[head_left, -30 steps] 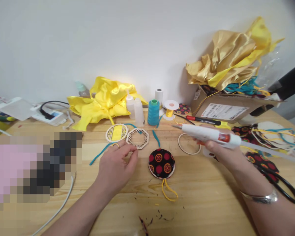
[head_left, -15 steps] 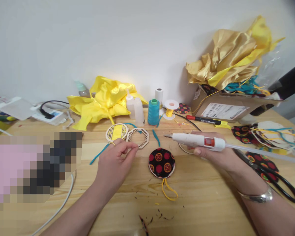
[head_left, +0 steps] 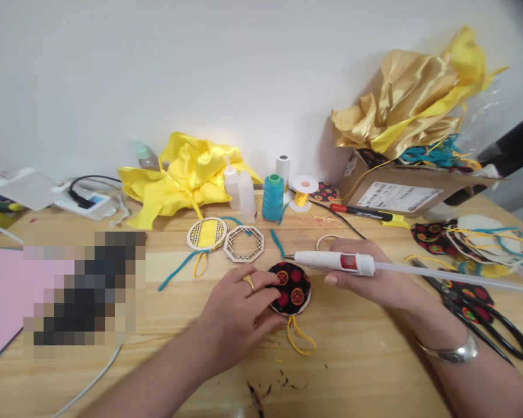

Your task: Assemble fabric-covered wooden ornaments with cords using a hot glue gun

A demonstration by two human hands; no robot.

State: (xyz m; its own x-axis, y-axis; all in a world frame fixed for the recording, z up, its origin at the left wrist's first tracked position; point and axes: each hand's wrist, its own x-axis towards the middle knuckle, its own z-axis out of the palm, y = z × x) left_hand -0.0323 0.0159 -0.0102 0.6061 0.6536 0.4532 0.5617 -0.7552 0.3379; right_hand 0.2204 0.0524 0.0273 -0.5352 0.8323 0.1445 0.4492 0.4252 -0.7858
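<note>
My left hand point(head_left: 248, 305) has its fingers on the left side of a round patterned fabric disc point(head_left: 294, 290), black with red and orange motifs. A yellow cord loop point(head_left: 300, 339) sticks out of the disc's near edge. In my right hand point(head_left: 359, 276) is a white glue gun point(head_left: 331, 262), its metal tip pointing left just above the disc's far edge. A clear glue stick point(head_left: 431, 276) trails from its back. Behind my left hand lie an octagonal wooden lattice frame point(head_left: 229, 251) and a round lattice piece point(head_left: 194, 235) with yellow fabric in it.
Black-handled scissors point(head_left: 501, 319) and fabric pieces point(head_left: 431, 238) lie at the right. Along the back stand a teal thread spool point(head_left: 273, 198), small bottles point(head_left: 246, 197) and bunched yellow satin point(head_left: 187, 174). A cardboard box point(head_left: 418, 186) of fabric is at the back right.
My left hand has left the octagonal frame and moved right onto the fabric disc. The glue gun has come slightly left and nearer, towards the disc.
</note>
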